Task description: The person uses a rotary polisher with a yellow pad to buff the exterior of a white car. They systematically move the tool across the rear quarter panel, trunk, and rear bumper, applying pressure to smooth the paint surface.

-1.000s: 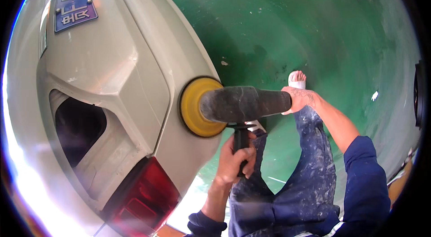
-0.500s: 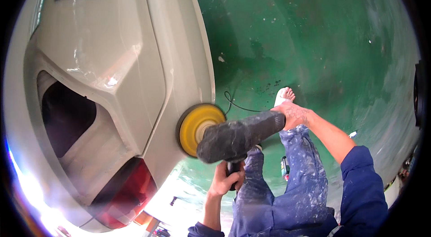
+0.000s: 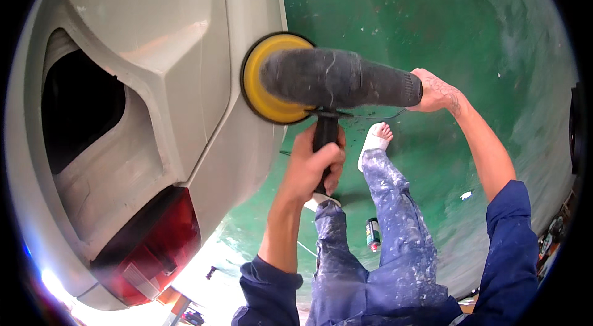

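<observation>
A black polisher (image 3: 346,78) with a round yellow pad (image 3: 254,82) is held sideways in front of me. Its pad meets the edge of a pale beige car's rear bumper (image 3: 247,134); whether it presses flat is hard to see. My left hand (image 3: 315,162) wraps round the black side handle (image 3: 325,131) below the tool's head. At the far right end of the body, my right hand (image 3: 432,90) grips the rear of the polisher, its fingers partly hidden. A thin dark cord (image 3: 386,117) runs near that end.
The car has a dark opening (image 3: 83,110) and a red tail light (image 3: 154,246) on the left. A dark bottle (image 3: 372,234) lies on the green floor (image 3: 445,23) by my legs. My feet, in white slippers (image 3: 370,141), stand below the polisher.
Both hands have carried the polisher farther away from me along the bumper, and its body is now more level. The view has shifted; the blue plate on the car has left the picture.
</observation>
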The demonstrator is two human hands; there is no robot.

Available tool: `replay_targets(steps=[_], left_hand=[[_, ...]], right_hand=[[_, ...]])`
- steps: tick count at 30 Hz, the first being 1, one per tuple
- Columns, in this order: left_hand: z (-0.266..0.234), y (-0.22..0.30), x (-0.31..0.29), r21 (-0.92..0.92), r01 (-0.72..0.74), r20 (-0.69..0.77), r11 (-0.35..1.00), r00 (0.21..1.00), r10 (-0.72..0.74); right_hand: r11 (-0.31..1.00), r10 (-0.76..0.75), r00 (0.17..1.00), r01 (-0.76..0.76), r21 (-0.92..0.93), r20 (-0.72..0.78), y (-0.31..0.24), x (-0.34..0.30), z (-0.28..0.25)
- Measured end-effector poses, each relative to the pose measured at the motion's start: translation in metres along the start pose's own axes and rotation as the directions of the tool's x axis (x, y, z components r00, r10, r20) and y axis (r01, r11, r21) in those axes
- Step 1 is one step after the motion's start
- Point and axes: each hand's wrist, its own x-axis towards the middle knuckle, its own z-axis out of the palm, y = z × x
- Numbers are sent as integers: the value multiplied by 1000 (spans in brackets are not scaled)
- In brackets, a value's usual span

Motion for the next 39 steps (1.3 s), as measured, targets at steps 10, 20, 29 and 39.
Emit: replay_targets(steps=[10,20,29,39], left_hand=[[-18,-82,-73,-18,69,-21,997,997,-69],[-9,-3,-17,7,20,-39,1000,999,-20],[-10,-26,-50,200,96,-123,975,990,-72],[-25,-121,-146,410,289,-283,865,942,-180]], right_hand=[[987,-82,991,67,147,102,8,-38,98],[994,38,999,-36,104,-13,32,14,46],[995,35,999,-37,97,25,72,6,155],[920,-204,936,83,383,286,40,-53,302]])
